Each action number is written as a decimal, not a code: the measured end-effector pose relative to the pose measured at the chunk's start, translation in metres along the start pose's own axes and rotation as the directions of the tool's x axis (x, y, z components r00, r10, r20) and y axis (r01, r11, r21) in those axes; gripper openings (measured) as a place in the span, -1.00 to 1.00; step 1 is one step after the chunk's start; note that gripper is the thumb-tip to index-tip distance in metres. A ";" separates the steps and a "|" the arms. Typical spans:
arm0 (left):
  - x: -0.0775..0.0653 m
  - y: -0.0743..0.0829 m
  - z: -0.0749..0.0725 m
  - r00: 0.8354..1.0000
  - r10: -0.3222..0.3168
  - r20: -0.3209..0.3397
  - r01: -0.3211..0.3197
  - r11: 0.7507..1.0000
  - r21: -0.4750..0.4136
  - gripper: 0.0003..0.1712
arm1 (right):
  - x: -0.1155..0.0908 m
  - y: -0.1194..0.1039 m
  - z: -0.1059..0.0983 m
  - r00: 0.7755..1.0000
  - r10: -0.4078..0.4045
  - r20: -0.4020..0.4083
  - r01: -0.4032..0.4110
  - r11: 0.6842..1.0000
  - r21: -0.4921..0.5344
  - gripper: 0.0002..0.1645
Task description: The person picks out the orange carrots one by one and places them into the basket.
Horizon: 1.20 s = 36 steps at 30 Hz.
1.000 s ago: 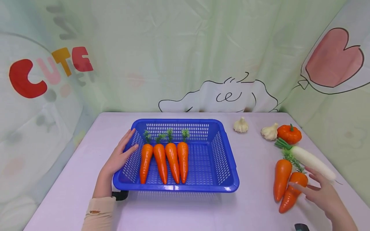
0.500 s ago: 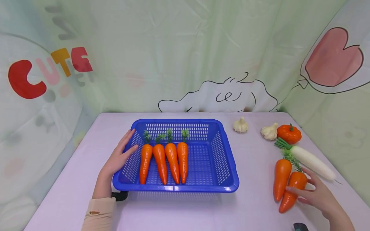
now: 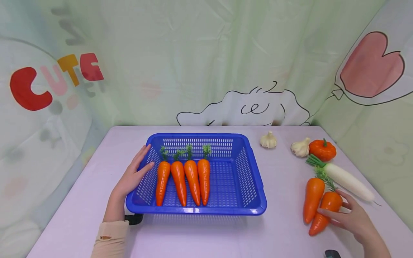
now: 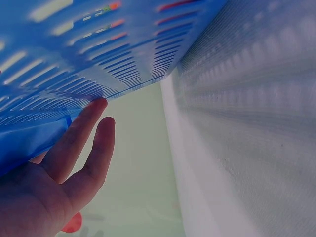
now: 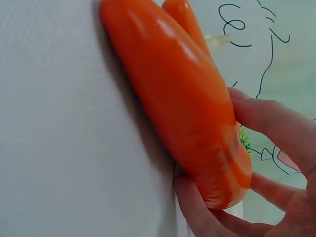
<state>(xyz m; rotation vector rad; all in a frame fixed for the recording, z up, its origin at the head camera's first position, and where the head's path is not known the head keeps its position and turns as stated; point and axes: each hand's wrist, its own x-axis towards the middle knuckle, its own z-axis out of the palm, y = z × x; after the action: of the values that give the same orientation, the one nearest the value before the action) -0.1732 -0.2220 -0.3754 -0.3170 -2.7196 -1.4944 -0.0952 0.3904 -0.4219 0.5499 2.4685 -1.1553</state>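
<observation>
My left hand (image 3: 129,179) rests against the left side of a blue plastic basket (image 3: 230,210), fingers fairly straight. The left wrist view shows its fingertips against the slotted outer wall (image 4: 123,64). Several orange carrots (image 3: 179,181) with green tops lie side by side in the basket's left half. At the table's right, my right hand (image 3: 355,218) grips the thick end of a carrot (image 5: 177,84), thumb on one side and fingers on the other. Close to its left lies another carrot (image 3: 313,199). The gripped carrot still lies low at the table surface.
Behind the right-hand carrots lie a white radish (image 3: 348,181) with a green top, a small orange pumpkin (image 3: 322,150) and a garlic bulb (image 3: 300,147). A second garlic bulb (image 3: 268,140) sits right of the basket's back corner. Printed curtains (image 3: 193,64) surround the table (image 3: 280,236).
My right hand has closed in on the right-hand carrot and taken hold of it. Both loose carrots have shifted slightly left. The left hand and basket stay put.
</observation>
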 end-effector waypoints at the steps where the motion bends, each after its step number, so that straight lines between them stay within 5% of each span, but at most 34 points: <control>1: 0.000 0.000 0.000 1.000 -0.001 0.000 0.001 1.000 -0.001 -0.28 | -0.002 -0.002 0.000 1.000 0.003 0.002 -0.003 1.000 0.003 0.32; 10: 0.001 0.001 0.002 1.000 -0.010 0.006 0.010 1.000 -0.011 -0.28 | -0.016 -0.018 0.001 0.999 0.003 -0.034 -0.001 0.998 0.057 0.32; 25: 0.000 0.003 0.001 1.000 -0.014 0.001 0.014 1.000 -0.015 -0.28 | -0.026 -0.041 -0.010 0.981 -0.164 -0.101 0.165 0.986 0.000 0.21; 36: 0.000 0.002 0.000 1.000 -0.009 0.012 0.009 1.000 -0.002 -0.28 | -0.030 -0.081 -0.010 0.939 -0.325 -0.111 0.321 0.946 -0.053 0.12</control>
<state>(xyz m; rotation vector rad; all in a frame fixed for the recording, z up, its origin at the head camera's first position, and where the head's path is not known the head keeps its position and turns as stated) -0.1729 -0.2212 -0.3734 -0.3155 -2.7319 -1.5025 -0.1110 0.3444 -0.3496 0.2102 2.7509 -1.2263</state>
